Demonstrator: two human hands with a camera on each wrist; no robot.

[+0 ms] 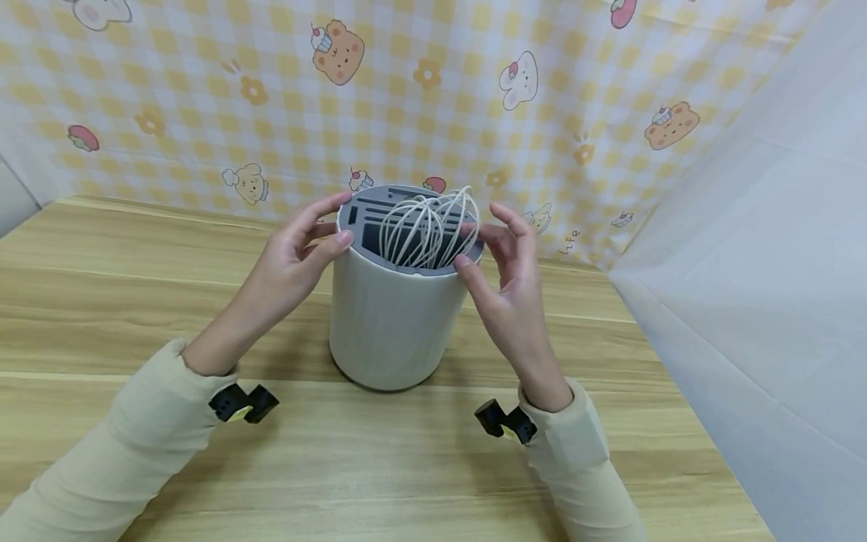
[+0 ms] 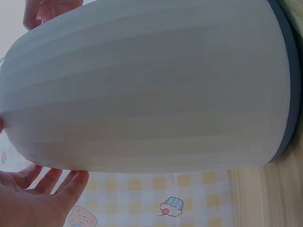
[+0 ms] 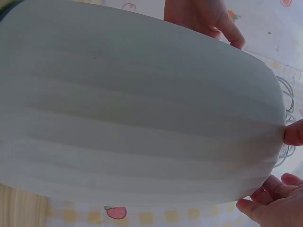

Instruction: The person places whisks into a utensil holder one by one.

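A white knife and utensil holder stands upright on the table, with a grey slotted top. Out of its larger front opening rise the pale wire loops of a whisk; the handle is hidden inside. My left hand grips the left of the rim, thumb at the front and fingers farther back. On the opposite side, my right hand holds the rim beside the whisk, its thumb at the front edge. Fingertips of the right hand touch the holder's side in the right wrist view.
The wooden table extends around the holder. Behind it hangs a yellow checked cloth with cartoon prints, close to the holder's back. A plain white sheet borders the right side.
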